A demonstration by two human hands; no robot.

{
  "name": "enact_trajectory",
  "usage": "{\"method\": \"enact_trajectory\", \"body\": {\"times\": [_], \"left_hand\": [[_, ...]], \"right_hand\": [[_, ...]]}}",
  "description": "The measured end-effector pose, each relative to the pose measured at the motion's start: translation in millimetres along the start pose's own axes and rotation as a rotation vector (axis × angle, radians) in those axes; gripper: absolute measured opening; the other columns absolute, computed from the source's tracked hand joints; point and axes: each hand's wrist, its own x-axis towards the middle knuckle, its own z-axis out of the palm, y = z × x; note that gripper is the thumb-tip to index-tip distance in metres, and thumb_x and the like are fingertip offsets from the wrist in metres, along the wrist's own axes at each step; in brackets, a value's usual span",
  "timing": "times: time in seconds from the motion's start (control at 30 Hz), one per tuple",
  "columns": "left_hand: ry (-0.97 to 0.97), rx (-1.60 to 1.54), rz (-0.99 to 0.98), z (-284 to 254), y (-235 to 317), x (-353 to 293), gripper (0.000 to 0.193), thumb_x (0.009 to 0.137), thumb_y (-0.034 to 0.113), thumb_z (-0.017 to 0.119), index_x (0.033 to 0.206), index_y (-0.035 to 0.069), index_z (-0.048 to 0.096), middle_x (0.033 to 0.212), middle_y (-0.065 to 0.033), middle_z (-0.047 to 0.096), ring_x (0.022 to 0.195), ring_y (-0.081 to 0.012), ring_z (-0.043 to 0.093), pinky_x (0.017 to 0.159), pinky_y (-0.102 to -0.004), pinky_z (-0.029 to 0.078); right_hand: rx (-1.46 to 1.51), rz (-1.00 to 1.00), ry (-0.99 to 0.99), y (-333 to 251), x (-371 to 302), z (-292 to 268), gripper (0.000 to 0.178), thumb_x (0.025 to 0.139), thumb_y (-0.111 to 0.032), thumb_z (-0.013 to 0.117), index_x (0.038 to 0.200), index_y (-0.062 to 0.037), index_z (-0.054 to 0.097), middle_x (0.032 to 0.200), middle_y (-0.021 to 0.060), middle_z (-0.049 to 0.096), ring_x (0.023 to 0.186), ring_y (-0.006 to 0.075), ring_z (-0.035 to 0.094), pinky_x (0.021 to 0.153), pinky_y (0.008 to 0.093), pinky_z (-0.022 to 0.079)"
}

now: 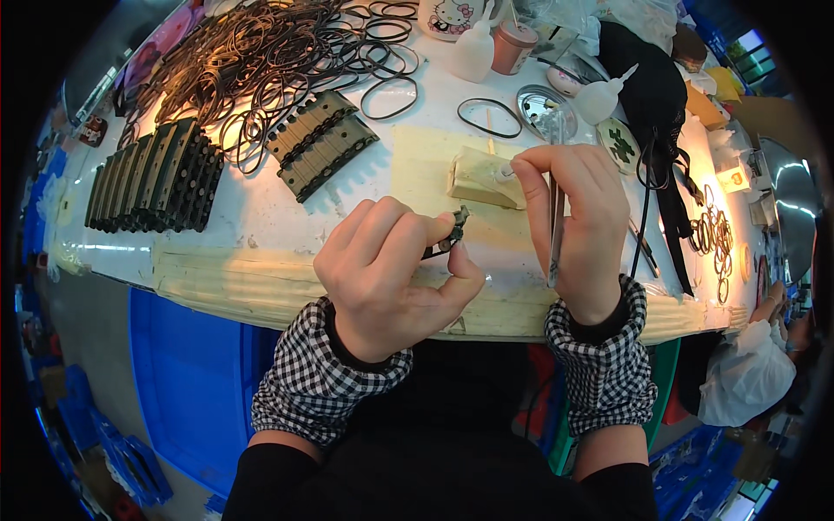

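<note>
My left hand (382, 269) is closed, with thumb and fingers pinching a small dark green plastic part (459, 224); most of that part is hidden by the fingers. My right hand (586, 217) has a pair of silver tweezers (557, 213) tucked upright against its fingers. Its thumb and index fingertip meet over a block wrapped in yellowish tape (478, 178); whether they pinch something tiny there, I cannot make out. The block lies on a yellowish sheet (426, 156) beyond my hands.
Green strip parts stand in a row (156, 178) at left, with more (321, 143) beside them. Behind is a heap of dark rubber bands (234, 61). Squeeze bottles (473, 54), a pink cup (514, 48) and a metal dish (543, 108) stand far back. A blue bin (187, 373) sits below.
</note>
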Motion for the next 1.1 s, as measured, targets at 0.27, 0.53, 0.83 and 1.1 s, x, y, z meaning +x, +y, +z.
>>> {"method": "enact_trajectory", "body": {"times": [0.27,0.53,0.83,1.1], "left_hand": [[0.008,-0.020,-0.016,0.5,0.3,0.3,0.021,0.056,0.003,0.069,0.073,0.000,0.058,0.066,-0.0086,0.050,0.054,-0.0217,0.049,0.051,-0.0298,0.043],[0.007,-0.015,-0.002,0.4,-1.2,-0.4,0.021,0.056,0.004,0.070,0.074,0.000,0.058,0.066,-0.0090,0.051,0.054,-0.0221,0.050,0.050,-0.0299,0.043],[0.006,-0.033,-0.020,-0.2,-0.8,-1.7,0.022,0.056,0.004,0.069,0.075,0.000,0.058,0.066,-0.0088,0.049,0.055,-0.0213,0.050,0.051,-0.0293,0.043],[-0.009,-0.952,-0.654,-16.3,4.5,4.7,0.010,0.077,0.001,0.059,0.086,-0.001,0.056,0.078,-0.0047,0.062,0.069,-0.0090,0.060,0.066,-0.0263,0.052]], "right_hand": [[0.930,0.482,-0.082,-29.7,-6.4,-7.4,0.011,0.096,-0.007,0.054,0.096,0.0038,0.056,0.088,0.0077,0.062,0.082,0.0111,0.064,0.073,0.0240,0.052],[0.911,0.457,-0.138,-29.0,-6.3,-4.1,0.010,0.096,-0.006,0.054,0.094,0.0033,0.056,0.088,0.0075,0.061,0.080,0.0125,0.066,0.072,0.0230,0.053],[0.745,0.485,0.044,-23.4,-4.0,-5.6,0.006,0.093,-0.005,0.058,0.091,0.0011,0.058,0.080,0.0056,0.061,0.075,0.0125,0.065,0.065,0.0241,0.050],[0.052,0.037,0.165,-10.7,3.6,-9.4,0.010,0.078,-0.003,0.070,0.085,-0.0036,0.063,0.073,0.0095,0.057,0.066,0.0242,0.055,0.058,0.0330,0.043]]}}
